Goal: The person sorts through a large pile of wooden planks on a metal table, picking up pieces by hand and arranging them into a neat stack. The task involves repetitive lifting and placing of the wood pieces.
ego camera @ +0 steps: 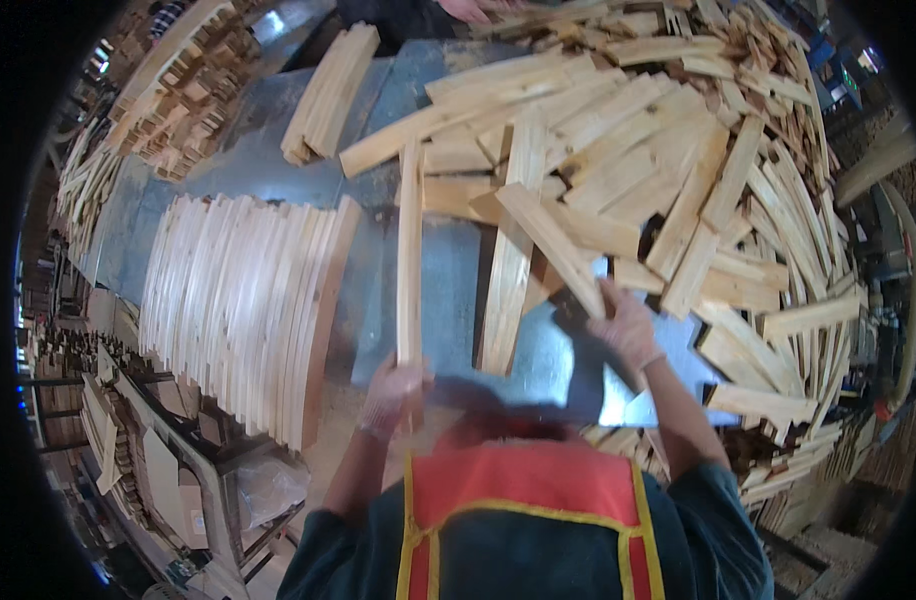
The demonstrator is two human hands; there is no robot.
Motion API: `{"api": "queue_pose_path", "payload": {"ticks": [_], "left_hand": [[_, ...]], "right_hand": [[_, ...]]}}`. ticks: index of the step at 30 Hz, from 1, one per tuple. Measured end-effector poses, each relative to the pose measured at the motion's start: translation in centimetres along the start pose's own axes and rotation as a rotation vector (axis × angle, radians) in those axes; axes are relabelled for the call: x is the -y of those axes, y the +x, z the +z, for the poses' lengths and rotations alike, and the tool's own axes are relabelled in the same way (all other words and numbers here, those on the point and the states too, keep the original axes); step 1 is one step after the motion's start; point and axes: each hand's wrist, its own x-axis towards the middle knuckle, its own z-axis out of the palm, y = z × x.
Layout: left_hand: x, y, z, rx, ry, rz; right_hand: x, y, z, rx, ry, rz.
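Observation:
My left hand point(395, 391), in a thin whitish glove, grips the near end of a long wooden strip point(410, 262) that points away from me over the metal tabletop point(450, 300). Gloved as well, my right hand point(629, 324) holds a shorter wooden strip point(551, 244) near its lower end; this one slants up to the left. Between the two hands a wider wooden board point(512, 285) lies with its near end toward me. To the left of my left hand stands a row of pale strips point(240, 307), packed side by side on edge.
A loose heap of boards point(638, 150) covers the table's far right and runs down the right side. A small bundle of strips point(332, 94) lies at the back. Another person's hand point(465, 9) shows at the top edge. A metal rack point(217, 487) stands lower left.

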Motion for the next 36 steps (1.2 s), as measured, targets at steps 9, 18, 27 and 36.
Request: {"api": "queue_pose_path", "payload": {"ticks": [9,18,27,36], "left_hand": [[-1.4,-2.7,10.3,-0.204,0.417,0.062],[-2.0,-2.2,8.2,-0.531,0.754,0.118],[-1.0,-6.7,-11.6,-0.936,1.924,0.187],[-7.7,-1.0,6.4,0.045,1.141,0.381]], "right_hand": [[11.6,2.4,12.6,0.314,0.281,-0.104],[2.6,4.2,10.2,-0.079,0.648,-0.101],[9.3,9.5,8.1,-0.085,0.519,0.256],[10.4,0.5,5.5,0.273,1.318,0.054]]}}
